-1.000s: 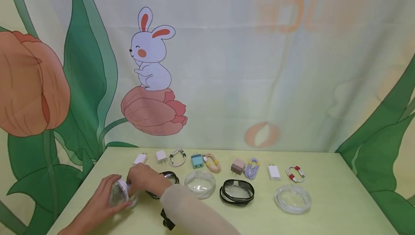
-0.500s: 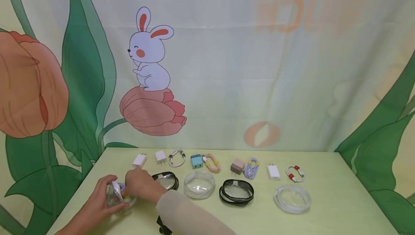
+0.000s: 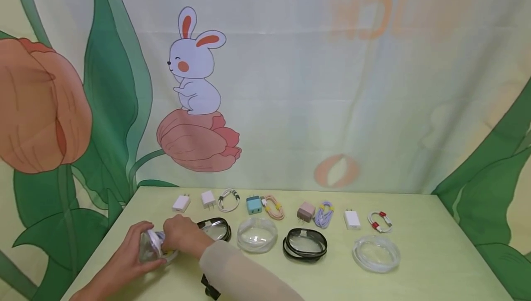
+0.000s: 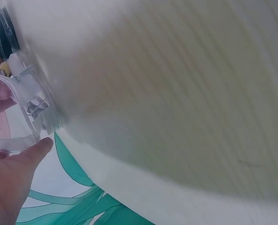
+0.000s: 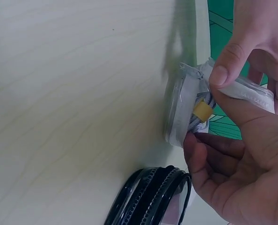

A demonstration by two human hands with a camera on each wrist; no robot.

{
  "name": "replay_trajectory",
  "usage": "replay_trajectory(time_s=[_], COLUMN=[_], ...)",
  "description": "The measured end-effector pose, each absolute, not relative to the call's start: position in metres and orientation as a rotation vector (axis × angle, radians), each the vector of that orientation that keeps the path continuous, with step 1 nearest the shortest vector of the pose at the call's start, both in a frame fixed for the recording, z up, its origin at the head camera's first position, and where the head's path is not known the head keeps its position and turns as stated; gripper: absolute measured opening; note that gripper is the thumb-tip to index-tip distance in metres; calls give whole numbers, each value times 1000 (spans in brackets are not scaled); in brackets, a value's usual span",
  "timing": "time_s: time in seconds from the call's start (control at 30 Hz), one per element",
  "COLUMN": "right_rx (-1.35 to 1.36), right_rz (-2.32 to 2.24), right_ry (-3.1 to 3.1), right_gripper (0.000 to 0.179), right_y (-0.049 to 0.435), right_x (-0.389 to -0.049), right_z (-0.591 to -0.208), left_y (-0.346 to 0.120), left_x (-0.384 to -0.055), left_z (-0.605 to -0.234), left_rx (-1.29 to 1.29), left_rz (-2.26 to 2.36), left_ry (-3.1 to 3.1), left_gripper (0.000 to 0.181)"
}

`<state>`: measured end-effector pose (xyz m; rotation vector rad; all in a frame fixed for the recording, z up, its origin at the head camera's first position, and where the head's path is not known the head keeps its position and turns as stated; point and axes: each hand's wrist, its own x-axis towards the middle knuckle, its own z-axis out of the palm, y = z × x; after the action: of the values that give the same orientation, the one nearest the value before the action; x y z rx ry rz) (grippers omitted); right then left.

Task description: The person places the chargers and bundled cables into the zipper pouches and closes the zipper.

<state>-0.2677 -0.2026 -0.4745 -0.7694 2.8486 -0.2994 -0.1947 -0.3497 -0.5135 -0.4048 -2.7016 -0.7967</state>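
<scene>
At the table's left side, my left hand (image 3: 130, 255) grips a clear round zip pouch (image 3: 147, 248), thumb below and fingers over the top. My right hand (image 3: 182, 234) reaches across to the pouch's mouth. In the right wrist view, a coiled grey-lavender cable (image 5: 195, 123) with a yellow tie (image 5: 203, 111) sits in the mouth of the clear pouch (image 5: 179, 105), and my right hand (image 5: 237, 164) pinches it there. The left thumb (image 5: 225, 65) lies along the opening. The left wrist view catches the pouch (image 4: 40, 105) tipped on its side, its far part cut off.
Beside the right forearm lie a black-rimmed pouch (image 3: 226, 232), a clear pouch (image 3: 257, 236), another black-rimmed pouch (image 3: 304, 245) and a clear one (image 3: 376, 255). Behind them stand several chargers, such as a blue one (image 3: 254, 204), and coiled cables, such as an orange one (image 3: 274, 208).
The right hand has worked the cable at the pouch's mouth, and the yellow tie has come into sight there. The left hand has kept its hold with the pouch tilting slightly.
</scene>
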Motion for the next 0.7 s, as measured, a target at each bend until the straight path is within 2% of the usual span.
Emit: replay_trajectory(time_s=[0.33, 0.5, 0.7], right_rx=[-785, -797, -938], right_rz=[-221, -187, -211], right_ry=[2855, 2837, 2821], right_gripper=[22, 29, 20], right_y=[-208, -206, -204], right_x=[-267, -273, -281], right_z=[-474, -476, -481], left_y=[-353, -353, -353], left_x=[-196, -197, -199], left_z=[-516, -519, -519], left_rx=[-490, -520, -559], left_rz=[-742, -721, -699], left_ry=[-2625, -2587, -2564], left_gripper=[98, 99, 99])
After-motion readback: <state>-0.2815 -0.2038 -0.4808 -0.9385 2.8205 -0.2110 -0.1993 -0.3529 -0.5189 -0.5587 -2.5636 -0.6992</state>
